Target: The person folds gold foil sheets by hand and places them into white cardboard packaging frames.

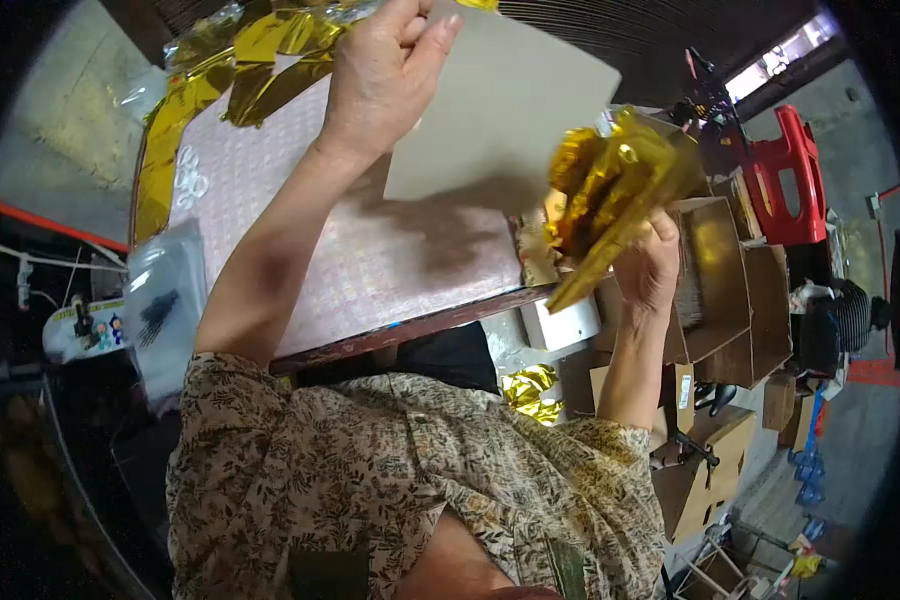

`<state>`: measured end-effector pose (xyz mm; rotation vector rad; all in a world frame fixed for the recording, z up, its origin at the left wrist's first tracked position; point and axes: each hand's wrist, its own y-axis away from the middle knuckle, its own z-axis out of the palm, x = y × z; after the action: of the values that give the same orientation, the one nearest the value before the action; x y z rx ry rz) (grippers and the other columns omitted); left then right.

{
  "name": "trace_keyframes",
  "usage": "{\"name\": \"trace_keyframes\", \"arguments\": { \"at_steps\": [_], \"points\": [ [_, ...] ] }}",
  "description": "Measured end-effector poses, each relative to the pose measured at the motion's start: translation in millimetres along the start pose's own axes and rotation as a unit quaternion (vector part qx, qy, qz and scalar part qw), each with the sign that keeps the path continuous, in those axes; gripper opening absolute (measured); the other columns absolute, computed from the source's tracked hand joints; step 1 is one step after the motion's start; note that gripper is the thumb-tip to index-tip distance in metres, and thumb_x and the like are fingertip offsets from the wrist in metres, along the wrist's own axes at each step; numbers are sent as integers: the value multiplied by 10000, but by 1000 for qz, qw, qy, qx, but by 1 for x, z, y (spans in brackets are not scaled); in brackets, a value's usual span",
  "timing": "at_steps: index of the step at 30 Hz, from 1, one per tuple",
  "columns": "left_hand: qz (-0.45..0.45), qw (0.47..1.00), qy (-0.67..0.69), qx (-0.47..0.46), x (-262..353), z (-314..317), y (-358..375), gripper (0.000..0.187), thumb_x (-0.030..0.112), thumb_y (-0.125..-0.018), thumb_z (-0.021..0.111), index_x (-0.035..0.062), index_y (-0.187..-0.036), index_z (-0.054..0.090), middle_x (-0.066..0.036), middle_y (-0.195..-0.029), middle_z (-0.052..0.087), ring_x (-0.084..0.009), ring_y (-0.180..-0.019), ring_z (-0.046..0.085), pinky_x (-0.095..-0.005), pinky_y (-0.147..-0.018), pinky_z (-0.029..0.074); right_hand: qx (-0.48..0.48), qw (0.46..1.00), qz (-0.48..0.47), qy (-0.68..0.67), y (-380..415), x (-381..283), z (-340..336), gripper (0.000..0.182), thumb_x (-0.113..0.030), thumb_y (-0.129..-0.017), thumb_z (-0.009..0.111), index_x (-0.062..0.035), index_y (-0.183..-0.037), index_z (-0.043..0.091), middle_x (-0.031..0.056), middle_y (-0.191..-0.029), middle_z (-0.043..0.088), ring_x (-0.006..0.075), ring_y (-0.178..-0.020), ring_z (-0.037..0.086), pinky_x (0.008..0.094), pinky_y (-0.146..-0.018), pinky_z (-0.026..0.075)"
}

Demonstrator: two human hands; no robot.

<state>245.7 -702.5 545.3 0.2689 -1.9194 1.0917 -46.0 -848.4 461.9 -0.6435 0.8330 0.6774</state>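
My left hand is closed at the upper left edge of a flat grey board, fingers curled and thumb pressed in. The board is tilted above the table and casts a shadow on its pale checked cover. On the right, my right hand grips crumpled, shiny gold foil, lifted beside the board's right corner and slightly blurred. Part of the right hand's fingers is hidden behind the foil.
More gold foil lies along the table's far left side, near white rings and a clear plastic bag. Open cardboard boxes and a red stool stand to the right. Another person is farther off.
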Motion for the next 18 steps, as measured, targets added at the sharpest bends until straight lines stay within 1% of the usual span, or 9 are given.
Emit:
{"name": "trace_keyframes", "arguments": {
  "at_steps": [1, 2, 7, 9, 10, 13, 15, 17, 18],
  "points": [
    [-39, 998, 41, -23, 1, -8, 7, 217, 187, -1016, 620, 5, -1133, 632, 18, -834, 715, 4, -745, 580, -195, -667, 468, -34, 999, 9, 13, -8, 3, 14, 174, -38, -887, 691, 56, -1032, 684, 98, -1046, 702, 190, -995, 649, 354, -946, 481],
    [-42, 998, 27, -33, -2, -19, 12, 227, 188, -1021, 610, 1, -1149, 633, -4, -869, 723, -11, -785, 599, -198, -707, 484, -61, 997, -2, 35, -16, 12, 23, 228, -97, -928, 679, 44, -1106, 675, 111, -1111, 705, 186, -1001, 661, 370, -969, 473],
    [-66, 988, 140, -24, -18, -60, 41, 234, 177, -1035, 585, -2, -1181, 626, -41, -1023, 715, -48, -913, 623, -205, -807, 498, -53, 991, 80, 94, -26, 39, 76, 120, -18, -930, 664, 39, -1025, 708, 94, -1017, 731, 166, -940, 674, 310, -910, 502],
    [-126, 979, 162, -15, -16, -77, 56, 255, 180, -1040, 577, -1, -1215, 620, -43, -1029, 711, -61, -935, 627, -207, -833, 493, -46, 987, 120, 96, -24, 50, 90, 105, -16, -928, 668, 37, -1009, 710, 88, -1000, 734, 156, -911, 677, 296, -884, 511],
    [-119, 972, 199, -20, -14, -86, 64, 337, 168, -1037, 576, 15, -1335, 547, -59, -1034, 705, -67, -972, 624, -214, -859, 488, -40, 987, 141, 64, -21, 54, 99, 102, -26, -925, 679, 33, -1002, 707, 84, -977, 733, 146, -883, 675, 288, -864, 515],
    [-119, 967, 224, 22, -2, -110, 99, 392, 112, -1012, 603, 26, -1378, 489, -97, -1046, 709, -103, -936, 645, -237, -799, 519, -58, 982, 176, 22, -17, 67, 111, 128, -49, -923, 692, 40, -1014, 689, 80, -970, 728, 130, -844, 665, 270, -836, 515],
    [-111, 952, 284, 28, -5, -120, 119, 472, 99, -1006, 601, 54, -1441, 425, -90, -1075, 704, -113, -971, 644, -243, -815, 521, -22, 985, 173, -9, -15, 77, 119, 123, -21, -909, 692, 37, -1014, 718, 84, -946, 747, 146, -850, 693, 283, -835, 539],
    [-77, 960, 267, 34, -4, -125, 139, 445, 72, -996, 594, 62, -1423, 470, -62, -1073, 693, -74, -923, 621, -221, -767, 504, -37, 982, 187, -10, -12, 81, 123, 113, -41, -905, 703, 24, -996, 719, 74, -933, 742, 148, -850, 690, 307, -854, 539],
    [-92, 976, 198, -18, -4, -134, 146, 402, 68, -1000, 572, 77, -1398, 518, -14, -1007, 662, -26, -839, 571, -193, -707, 467, -57, 978, 199, -11, -9, 81, 130, 119, -52, -898, 714, 18, -995, 719, 72, -934, 739, 155, -856, 687, 319, -873, 537]
  ]
}}
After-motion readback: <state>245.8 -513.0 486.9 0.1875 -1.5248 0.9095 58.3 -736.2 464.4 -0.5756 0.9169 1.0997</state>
